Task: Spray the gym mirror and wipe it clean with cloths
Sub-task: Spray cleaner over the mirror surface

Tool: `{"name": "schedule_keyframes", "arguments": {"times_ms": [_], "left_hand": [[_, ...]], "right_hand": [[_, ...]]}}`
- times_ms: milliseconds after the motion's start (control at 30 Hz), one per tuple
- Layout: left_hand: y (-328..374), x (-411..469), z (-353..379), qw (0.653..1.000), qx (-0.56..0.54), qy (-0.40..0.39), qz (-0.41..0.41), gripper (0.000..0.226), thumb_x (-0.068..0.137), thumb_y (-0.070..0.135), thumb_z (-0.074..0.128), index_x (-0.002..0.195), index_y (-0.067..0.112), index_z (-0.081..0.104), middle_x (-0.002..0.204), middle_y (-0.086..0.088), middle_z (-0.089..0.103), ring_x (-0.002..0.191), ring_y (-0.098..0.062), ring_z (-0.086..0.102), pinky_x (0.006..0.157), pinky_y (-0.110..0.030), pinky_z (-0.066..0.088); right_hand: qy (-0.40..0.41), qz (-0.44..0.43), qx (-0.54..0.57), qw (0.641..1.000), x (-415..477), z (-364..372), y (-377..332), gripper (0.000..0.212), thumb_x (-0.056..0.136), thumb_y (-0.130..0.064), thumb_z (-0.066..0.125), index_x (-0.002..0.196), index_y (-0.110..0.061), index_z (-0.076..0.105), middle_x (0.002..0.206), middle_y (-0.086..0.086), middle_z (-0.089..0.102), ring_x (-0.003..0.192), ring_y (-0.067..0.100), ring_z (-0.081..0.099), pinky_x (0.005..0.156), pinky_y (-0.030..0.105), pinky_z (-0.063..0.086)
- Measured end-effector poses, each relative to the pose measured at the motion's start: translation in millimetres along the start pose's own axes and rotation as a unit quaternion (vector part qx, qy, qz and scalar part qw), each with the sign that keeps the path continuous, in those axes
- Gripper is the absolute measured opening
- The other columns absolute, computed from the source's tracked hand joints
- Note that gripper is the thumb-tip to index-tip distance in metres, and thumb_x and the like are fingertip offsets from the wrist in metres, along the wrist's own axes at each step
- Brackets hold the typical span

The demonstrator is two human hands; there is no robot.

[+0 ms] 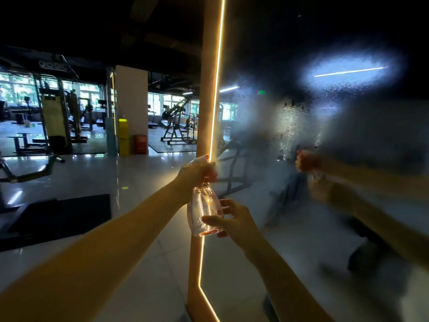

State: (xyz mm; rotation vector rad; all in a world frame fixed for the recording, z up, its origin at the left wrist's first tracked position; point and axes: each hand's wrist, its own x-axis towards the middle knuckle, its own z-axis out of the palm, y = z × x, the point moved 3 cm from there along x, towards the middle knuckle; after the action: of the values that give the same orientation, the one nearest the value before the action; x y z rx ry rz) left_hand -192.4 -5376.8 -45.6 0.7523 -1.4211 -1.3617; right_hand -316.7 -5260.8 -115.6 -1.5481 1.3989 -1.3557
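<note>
Spraying step in hand: left hand (pixel 197 170) clenched on trigger head of spray bottle (pixel 204 205), right hand (pixel 232 219) gripping its base, nozzle near gym mirror (pixel 348 135), glass widely misted. Next, by judgement: bottle set aside, cloth taken up; none in view.

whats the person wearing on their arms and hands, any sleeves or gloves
Nothing: the left hand and right hand are bare, with no gloves, rings or watch in view. The left forearm and right forearm show no sleeve.
</note>
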Motion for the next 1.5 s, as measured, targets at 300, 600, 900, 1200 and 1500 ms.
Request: {"name": "schedule_keyframes", "arguments": {"times_ms": [300,600,900,1200,1500], "left_hand": [[-33,24,-15,0.993,0.010,0.114,-0.003,0.032,0.103,0.038,0.061,0.114,0.008,0.068,0.082,-0.006,0.061,0.072,-0.017,0.062,0.070,-0.032,0.055],[-47,44,-40,0.997,-0.029,0.075,-0.008,0.025,0.101,0.020,0.067,0.122,0.007,0.066,0.100,-0.019,0.066,0.085,-0.026,0.067,0.055,-0.017,0.054],[-65,60,-68,0.994,-0.021,0.089,-0.055,0.025,0.102,0.031,0.064,0.105,0.007,0.072,0.073,-0.006,0.059,0.061,-0.014,0.058,0.052,-0.023,0.051],[-103,50,-91,0.996,0.005,-0.006,-0.085,0.037,0.105,0.038,0.060,0.107,0.003,0.071,0.090,-0.013,0.071,0.079,-0.020,0.071,0.083,-0.037,0.060],[-151,13,-99,0.991,0.015,0.002,-0.131,0.036,0.103,0.038,0.064,0.131,0.015,0.065,0.100,-0.012,0.066,0.079,-0.015,0.064,0.059,-0.019,0.055]], "right_hand": [[-0.039,0.023,-0.011,0.999,43,8,31,0.070,0.075,-0.029,0.091,0.134,-0.018,0.055,0.119,0.000,0.065,0.094,0.017,0.071,0.071,0.025,0.062],[-0.087,0.064,-0.014,0.994,77,30,49,0.065,0.075,-0.025,0.091,0.129,-0.020,0.054,0.117,0.001,0.063,0.099,0.022,0.070,0.075,0.030,0.063],[-0.035,0.093,-0.005,0.995,80,68,56,0.067,0.075,-0.024,0.092,0.131,-0.016,0.057,0.120,0.006,0.065,0.095,0.023,0.073,0.072,0.030,0.063],[0.000,0.143,0.004,0.990,54,100,77,0.057,0.075,-0.025,0.091,0.122,-0.023,0.058,0.118,0.004,0.067,0.098,0.023,0.072,0.076,0.031,0.063],[0.001,0.219,-0.005,0.976,22,124,118,0.058,0.075,-0.020,0.091,0.120,-0.027,0.055,0.117,0.001,0.063,0.097,0.023,0.071,0.080,0.037,0.064]]}}
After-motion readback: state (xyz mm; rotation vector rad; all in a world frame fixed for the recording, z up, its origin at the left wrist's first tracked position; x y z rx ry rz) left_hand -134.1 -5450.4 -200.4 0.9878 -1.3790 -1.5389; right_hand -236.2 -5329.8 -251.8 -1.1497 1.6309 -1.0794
